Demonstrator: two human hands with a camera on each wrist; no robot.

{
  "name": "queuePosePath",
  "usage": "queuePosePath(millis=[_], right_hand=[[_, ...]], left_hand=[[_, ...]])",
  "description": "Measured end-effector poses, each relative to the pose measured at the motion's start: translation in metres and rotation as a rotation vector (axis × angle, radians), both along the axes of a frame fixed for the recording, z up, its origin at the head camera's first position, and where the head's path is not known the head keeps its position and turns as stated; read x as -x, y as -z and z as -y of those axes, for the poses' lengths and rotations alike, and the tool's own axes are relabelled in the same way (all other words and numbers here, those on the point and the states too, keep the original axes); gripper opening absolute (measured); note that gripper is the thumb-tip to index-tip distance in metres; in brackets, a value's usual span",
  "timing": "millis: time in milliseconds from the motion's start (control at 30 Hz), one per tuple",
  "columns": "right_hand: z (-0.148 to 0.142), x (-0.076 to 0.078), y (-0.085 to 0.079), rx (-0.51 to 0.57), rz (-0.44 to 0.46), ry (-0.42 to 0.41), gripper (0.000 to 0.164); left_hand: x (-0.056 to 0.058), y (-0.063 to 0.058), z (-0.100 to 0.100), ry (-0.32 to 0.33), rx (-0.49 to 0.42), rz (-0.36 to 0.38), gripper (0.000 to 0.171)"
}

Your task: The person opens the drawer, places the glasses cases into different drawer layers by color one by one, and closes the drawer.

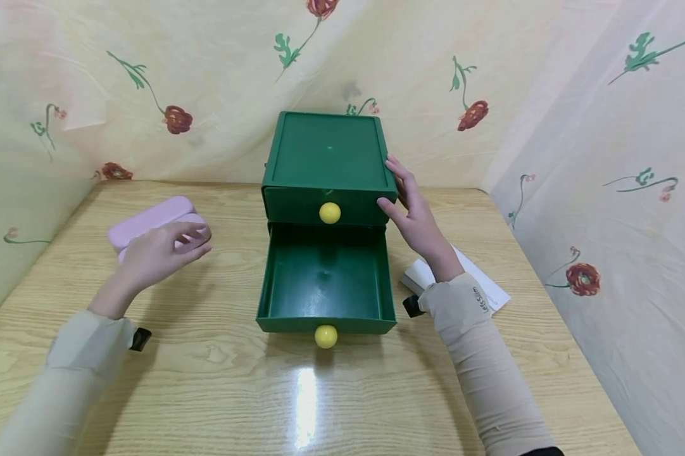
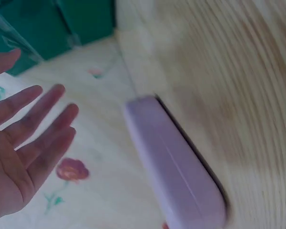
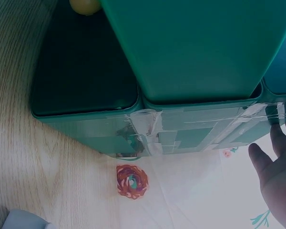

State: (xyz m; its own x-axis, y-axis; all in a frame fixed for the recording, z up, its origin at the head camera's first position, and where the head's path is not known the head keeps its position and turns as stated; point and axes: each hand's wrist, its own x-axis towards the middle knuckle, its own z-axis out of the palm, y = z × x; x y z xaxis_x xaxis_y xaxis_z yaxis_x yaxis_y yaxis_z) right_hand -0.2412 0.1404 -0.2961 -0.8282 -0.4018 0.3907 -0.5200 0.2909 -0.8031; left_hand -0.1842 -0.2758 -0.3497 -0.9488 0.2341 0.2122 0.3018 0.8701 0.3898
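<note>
A green drawer cabinet (image 1: 330, 152) stands at the back of the table, a middle drawer (image 1: 322, 285) pulled well out and bare inside. Yellow knobs (image 1: 330, 213) mark the drawer fronts. My right hand (image 1: 416, 221) rests at the cabinet's upper right edge, thumb near the top drawer's front corner and fingers along the side. To the left lies a lilac case (image 1: 151, 221) with rounded ends. Over its near part in the head view is my left hand (image 1: 154, 253), fingers loosely bent. The left wrist view shows that hand apart from the lilac case (image 2: 176, 167), with nothing in it.
A white and grey flat-sided object (image 1: 479, 278) lies on the table, partly behind the right forearm. Clear tape (image 3: 181, 138) covers the cabinet's side, and a lower drawer (image 3: 86, 67) is closed beneath the open one. Flower-printed cloth (image 1: 223, 95) hangs behind the wooden table (image 1: 206, 392).
</note>
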Motion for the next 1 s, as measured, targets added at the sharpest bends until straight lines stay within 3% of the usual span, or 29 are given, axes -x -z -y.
queuePosePath(millis=[133, 367, 767, 1000], right_hand=[[0.0, 0.0, 0.0, 0.004, 0.0, -0.001, 0.056], [-0.001, 0.001, 0.001, 0.016, -0.004, -0.008, 0.057], [-0.001, 0.001, 0.001, 0.013, -0.021, -0.008, 0.058], [0.0, -0.001, 0.0, 0.015, -0.017, -0.012, 0.058]], left_hand=[[0.011, 0.004, 0.014, -0.049, 0.093, 0.112, 0.051], [0.025, 0.008, 0.033, -0.062, 0.172, 0.256, 0.062], [0.039, 0.016, 0.055, -0.072, 0.184, 0.332, 0.066], [0.041, 0.021, 0.058, -0.08, 0.184, 0.34, 0.07]])
